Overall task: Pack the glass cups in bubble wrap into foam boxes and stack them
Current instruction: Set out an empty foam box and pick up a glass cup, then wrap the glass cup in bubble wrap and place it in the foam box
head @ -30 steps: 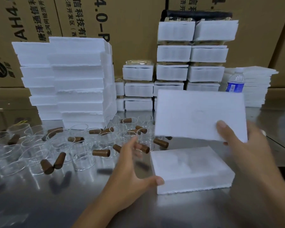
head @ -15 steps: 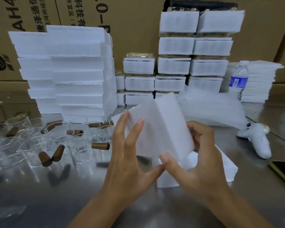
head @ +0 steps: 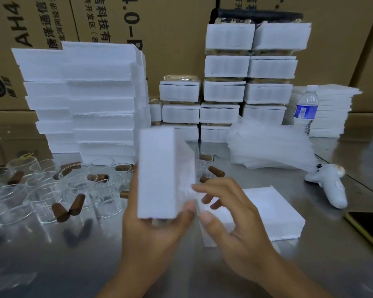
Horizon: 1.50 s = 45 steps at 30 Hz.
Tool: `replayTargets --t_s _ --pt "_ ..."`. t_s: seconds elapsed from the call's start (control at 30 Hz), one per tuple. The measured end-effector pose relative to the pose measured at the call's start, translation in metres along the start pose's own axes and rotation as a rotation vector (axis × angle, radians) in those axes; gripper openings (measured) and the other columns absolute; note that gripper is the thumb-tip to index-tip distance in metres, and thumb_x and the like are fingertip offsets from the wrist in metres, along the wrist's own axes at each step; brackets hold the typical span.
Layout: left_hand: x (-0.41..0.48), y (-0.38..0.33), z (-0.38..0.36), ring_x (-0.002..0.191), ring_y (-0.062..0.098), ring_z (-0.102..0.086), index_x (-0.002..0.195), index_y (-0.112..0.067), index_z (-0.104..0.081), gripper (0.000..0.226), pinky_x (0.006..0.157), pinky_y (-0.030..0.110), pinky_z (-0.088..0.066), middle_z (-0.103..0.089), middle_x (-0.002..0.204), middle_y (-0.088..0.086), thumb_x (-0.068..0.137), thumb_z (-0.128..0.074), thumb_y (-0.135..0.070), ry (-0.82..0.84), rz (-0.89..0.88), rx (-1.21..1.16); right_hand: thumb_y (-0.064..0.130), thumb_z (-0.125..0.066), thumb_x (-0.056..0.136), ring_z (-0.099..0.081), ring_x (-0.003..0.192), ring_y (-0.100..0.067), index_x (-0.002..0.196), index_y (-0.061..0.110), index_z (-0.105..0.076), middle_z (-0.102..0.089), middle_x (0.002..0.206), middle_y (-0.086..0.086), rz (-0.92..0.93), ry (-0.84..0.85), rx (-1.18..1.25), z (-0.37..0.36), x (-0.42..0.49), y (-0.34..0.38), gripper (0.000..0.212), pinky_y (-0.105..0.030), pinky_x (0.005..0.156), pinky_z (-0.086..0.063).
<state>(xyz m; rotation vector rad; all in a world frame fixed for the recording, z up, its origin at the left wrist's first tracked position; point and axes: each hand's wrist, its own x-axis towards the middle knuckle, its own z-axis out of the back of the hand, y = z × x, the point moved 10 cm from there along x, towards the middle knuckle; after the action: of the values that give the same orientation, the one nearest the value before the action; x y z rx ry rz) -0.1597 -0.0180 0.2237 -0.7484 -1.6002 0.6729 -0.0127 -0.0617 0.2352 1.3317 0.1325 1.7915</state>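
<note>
The foam block (head: 159, 173) in the left hand (head: 153, 231) is plain white, as is the one (head: 267, 214) lying under the right hand (head: 230, 216). Left of the hands, clear glass cups (head: 41, 190) have brown corks (head: 60, 211). Beyond the right hand, a bottle (head: 305, 109) bears a blue label (white cap). The table (head: 310, 265) is grey steel.

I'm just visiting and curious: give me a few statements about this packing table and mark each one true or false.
1. The left hand holds a foam piece upright. True.
2. The water bottle lies flat on the table. False: it stands upright, at the right.
3. Another foam piece lies flat on the metal table. True.
4. The glass cups sit to the right of the hands. False: they are on the left.
5. The right hand grips the white controller. False: it lies untouched on the table.
</note>
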Motion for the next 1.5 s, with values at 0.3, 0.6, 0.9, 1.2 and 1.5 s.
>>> replayTargets --t_s 0.3,0.6,0.9,1.2,1.5 --pt "-0.026 0.052 0.032 0.094 0.018 -0.070 0.109 -0.022 -0.064 0.047 0.074 0.040 -0.055 -0.074 0.103 0.000 0.062 -0.066 -0.018 -0.266 0.535 -0.559 0.069 -0.038 0.079 -0.050 0.080 0.003 0.129 0.053 -0.020 -0.051 0.086 0.021 -0.414 0.019 -0.336 0.001 -0.002 -0.051 0.055 -0.017 0.067 -0.036" --pt "-0.035 0.052 0.093 0.114 0.022 -0.055 0.142 -0.020 -0.030 0.104 0.086 0.036 -0.047 -0.046 0.141 0.011 0.053 -0.082 -0.003 -0.382 0.517 -0.070 0.042 -0.062 0.081 -0.050 0.072 0.001 0.123 0.044 -0.045 -0.050 0.089 0.024 -0.538 0.145 -0.403 -0.003 -0.004 -0.070 0.045 -0.014 0.061 -0.036" --pt "-0.003 -0.011 0.046 0.109 -0.017 -0.040 0.107 -0.048 -0.043 0.059 0.100 0.021 -0.033 -0.042 0.118 -0.027 0.071 -0.079 -0.016 0.063 -0.040 0.597 0.046 -0.059 0.085 -0.055 0.105 -0.007 0.126 0.039 -0.047 -0.054 0.122 0.017 -0.453 0.139 -0.537 -0.008 0.005 -0.059 0.044 -0.023 0.087 -0.045" --pt "0.019 -0.009 -0.080 0.082 -0.001 -0.061 0.085 -0.030 -0.062 0.021 0.070 0.010 -0.046 -0.066 0.086 -0.017 0.088 -0.062 -0.010 0.496 -0.005 0.294 0.030 -0.062 0.082 -0.060 0.077 -0.014 0.094 0.027 -0.063 -0.061 0.080 0.009 -0.569 0.024 -0.343 0.020 0.057 -0.098 0.013 -0.035 0.072 -0.052" --pt "0.033 0.071 -0.068 0.068 0.004 -0.068 0.087 -0.022 -0.065 0.016 0.066 0.021 -0.053 -0.073 0.076 -0.003 0.089 -0.061 -0.007 0.315 0.524 0.015 0.029 -0.059 0.088 -0.064 0.093 -0.021 0.084 0.019 -0.067 -0.067 0.102 0.002 -0.701 0.373 -0.479 -0.010 0.045 -0.152 0.013 -0.034 0.082 -0.051"
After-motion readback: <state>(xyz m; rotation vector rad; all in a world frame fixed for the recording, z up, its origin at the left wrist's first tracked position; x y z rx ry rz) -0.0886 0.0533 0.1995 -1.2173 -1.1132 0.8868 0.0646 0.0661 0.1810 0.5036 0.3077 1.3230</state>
